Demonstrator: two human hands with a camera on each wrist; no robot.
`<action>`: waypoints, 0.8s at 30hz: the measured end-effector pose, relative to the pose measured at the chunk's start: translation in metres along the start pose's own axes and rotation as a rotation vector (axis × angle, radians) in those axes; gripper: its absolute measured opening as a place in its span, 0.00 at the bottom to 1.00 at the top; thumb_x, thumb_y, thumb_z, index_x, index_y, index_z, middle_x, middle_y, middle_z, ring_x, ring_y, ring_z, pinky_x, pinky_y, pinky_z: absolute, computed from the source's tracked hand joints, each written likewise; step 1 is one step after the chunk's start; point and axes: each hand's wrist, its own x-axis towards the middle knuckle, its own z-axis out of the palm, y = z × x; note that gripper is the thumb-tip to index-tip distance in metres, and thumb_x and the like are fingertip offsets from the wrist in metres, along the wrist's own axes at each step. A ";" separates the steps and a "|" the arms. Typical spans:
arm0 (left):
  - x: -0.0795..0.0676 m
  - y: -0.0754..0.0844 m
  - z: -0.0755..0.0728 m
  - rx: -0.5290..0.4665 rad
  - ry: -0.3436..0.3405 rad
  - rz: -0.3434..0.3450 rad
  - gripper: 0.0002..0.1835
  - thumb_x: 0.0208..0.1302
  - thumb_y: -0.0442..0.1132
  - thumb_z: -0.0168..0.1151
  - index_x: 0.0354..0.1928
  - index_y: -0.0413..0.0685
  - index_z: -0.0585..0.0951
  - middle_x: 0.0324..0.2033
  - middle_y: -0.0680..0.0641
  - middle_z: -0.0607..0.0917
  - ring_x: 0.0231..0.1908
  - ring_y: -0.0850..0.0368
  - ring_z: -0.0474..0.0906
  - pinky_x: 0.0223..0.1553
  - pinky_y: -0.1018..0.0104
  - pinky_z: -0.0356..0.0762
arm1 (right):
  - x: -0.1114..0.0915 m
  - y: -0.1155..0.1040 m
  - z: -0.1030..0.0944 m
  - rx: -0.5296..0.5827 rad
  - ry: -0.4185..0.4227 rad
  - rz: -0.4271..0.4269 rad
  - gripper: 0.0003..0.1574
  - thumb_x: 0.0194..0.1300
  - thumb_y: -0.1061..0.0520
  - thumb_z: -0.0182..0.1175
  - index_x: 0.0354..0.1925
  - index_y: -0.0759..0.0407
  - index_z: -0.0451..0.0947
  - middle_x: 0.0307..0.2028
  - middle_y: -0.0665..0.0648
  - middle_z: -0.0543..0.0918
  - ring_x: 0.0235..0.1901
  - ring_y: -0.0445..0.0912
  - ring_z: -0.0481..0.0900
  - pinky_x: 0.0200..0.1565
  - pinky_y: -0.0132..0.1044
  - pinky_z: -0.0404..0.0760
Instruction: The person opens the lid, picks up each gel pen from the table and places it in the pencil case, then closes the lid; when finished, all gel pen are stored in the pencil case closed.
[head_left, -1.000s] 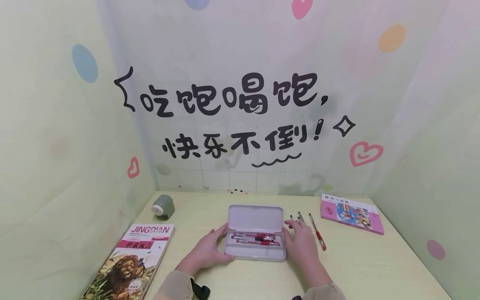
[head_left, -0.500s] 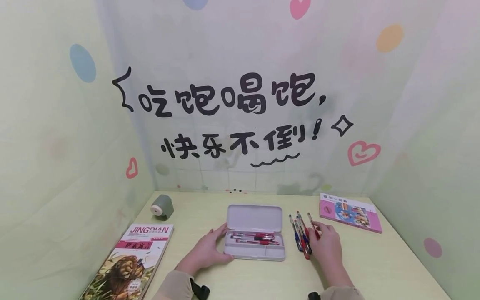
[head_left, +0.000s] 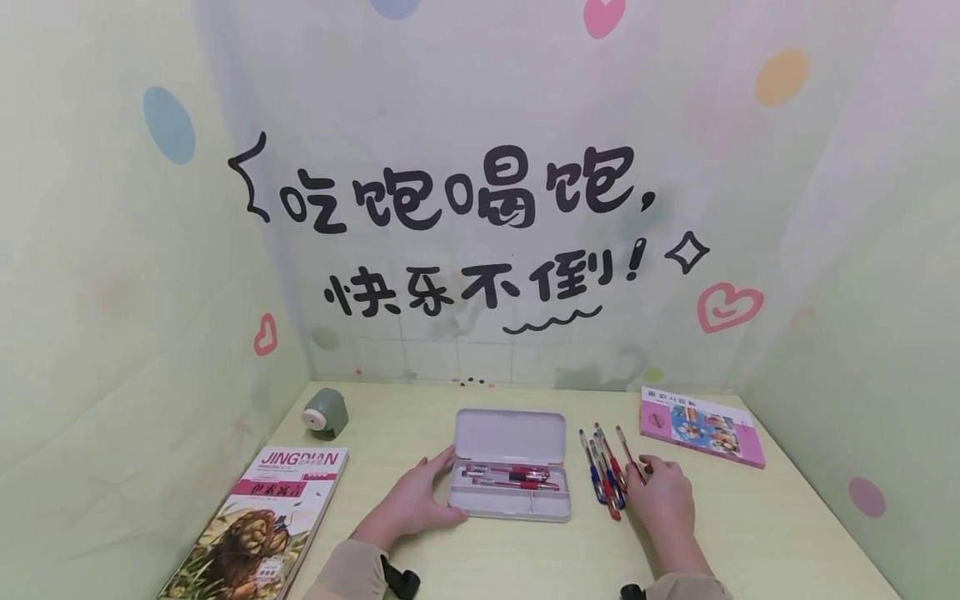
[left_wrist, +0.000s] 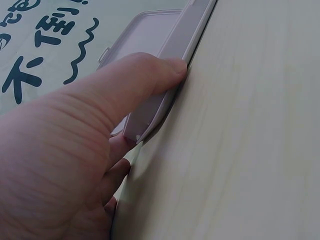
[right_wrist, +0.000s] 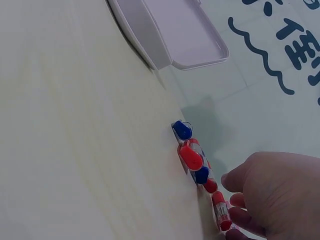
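A pale lilac pencil case point(head_left: 491, 504) lies with its lid raised, several red and black pens point(head_left: 517, 484) in its long compartment. My left hand point(head_left: 416, 500) holds its left end. In the left wrist view, the thumb point(left_wrist: 150, 75) presses the front wall while the other fingers lie round the side. To the right, my right hand point(head_left: 660, 492) is at a red pen point(head_left: 630, 455), fingers close beside it. In the right wrist view, the thumb point(right_wrist: 234, 181) stands apart from that pen's red end point(right_wrist: 221, 212). Several blue and red pens point(head_left: 606, 479) lie just left of this hand.
A grey-green pencil sharpener point(head_left: 326, 414) stands at the back left. Below it lies a book with a lion on its cover point(head_left: 255, 533). Toward the back right is a pink boxed or thick book point(head_left: 701, 427). Printed curtains enclose the table point(head_left: 510, 558).
My right hand has left the case's right side and moved right, past several pens, to the separate red pen. The left hand has stayed on the case.
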 end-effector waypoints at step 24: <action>0.000 0.001 0.000 -0.023 -0.011 -0.021 0.68 0.48 0.57 0.87 0.88 0.53 0.59 0.80 0.50 0.76 0.82 0.19 0.57 0.82 0.20 0.53 | 0.004 0.005 0.001 -0.030 -0.001 0.007 0.24 0.75 0.52 0.63 0.56 0.70 0.87 0.41 0.68 0.85 0.39 0.58 0.80 0.40 0.52 0.80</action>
